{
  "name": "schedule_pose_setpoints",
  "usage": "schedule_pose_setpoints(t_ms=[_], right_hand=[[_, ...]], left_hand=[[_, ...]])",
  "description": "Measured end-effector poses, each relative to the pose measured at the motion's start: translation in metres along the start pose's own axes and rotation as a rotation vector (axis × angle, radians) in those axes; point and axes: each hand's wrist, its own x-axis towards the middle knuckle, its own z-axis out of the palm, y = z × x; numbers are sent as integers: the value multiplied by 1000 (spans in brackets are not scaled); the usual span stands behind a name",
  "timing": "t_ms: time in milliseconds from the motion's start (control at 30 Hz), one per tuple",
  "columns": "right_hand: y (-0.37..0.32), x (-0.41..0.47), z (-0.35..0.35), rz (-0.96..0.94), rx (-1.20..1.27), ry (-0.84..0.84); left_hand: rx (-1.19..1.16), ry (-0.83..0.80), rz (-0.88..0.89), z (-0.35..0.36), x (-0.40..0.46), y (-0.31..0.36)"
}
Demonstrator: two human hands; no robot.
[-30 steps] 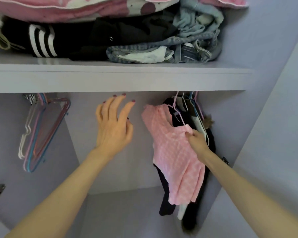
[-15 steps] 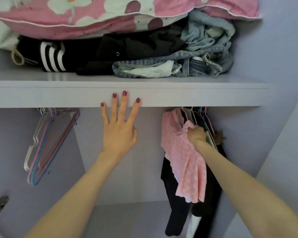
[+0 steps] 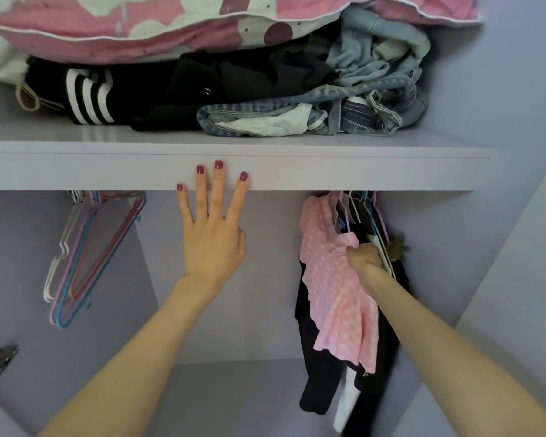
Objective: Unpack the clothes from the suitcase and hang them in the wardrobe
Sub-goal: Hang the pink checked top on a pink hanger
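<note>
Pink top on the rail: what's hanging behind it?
Behind the pink top, dark garments and something white hang on hangers. The right hand reaches between them. The rail, hooks and garments' full shapes are hidden by the shelf and the top.

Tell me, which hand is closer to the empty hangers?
Left. The left hand presses the shelf edge just beside the empty hangers; the right hand grips the pink top farther away.

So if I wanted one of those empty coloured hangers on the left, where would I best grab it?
Probably by the bottom bar of the empty hangers, coming from the front and below. They dangle bunched together with their hooks tucked up under the shelf, so the low end is the freest part. The left hand, flat against the shelf edge, is nearest.
</note>
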Motion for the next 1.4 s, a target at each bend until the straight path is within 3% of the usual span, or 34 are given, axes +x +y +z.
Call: schedule_pose_setpoints(t_ms=[167,367,500,633,800,933,1233,1400], right_hand=[[12,-27,-16,-111,-14,-27],[51,-98,-42,-393,-183,124],[93,-158,-56,-476,-353,70],[158,-236,-61,-410,-421,-66],[236,-327,-79,-263,-440,-217],[304,-393,-111,-90,-403,-298],[445,-447,-204,247,-349,-262],[545,-447,-278,407,-308,-226]], left_hand=[[-91,-129,-83,-18,-14,15],[-331,-532,-171,-38,-78,30],[-450,-705,-180,-63,-131,48],[-528,-923,-141,-101,-198,77],[-647,-1063,-83,-151,-266,119],[-674,-1227,66,-192,-310,169],[-799,-1479,423,-240,-390,303],[-849,-1637,581,-246,-427,428]])
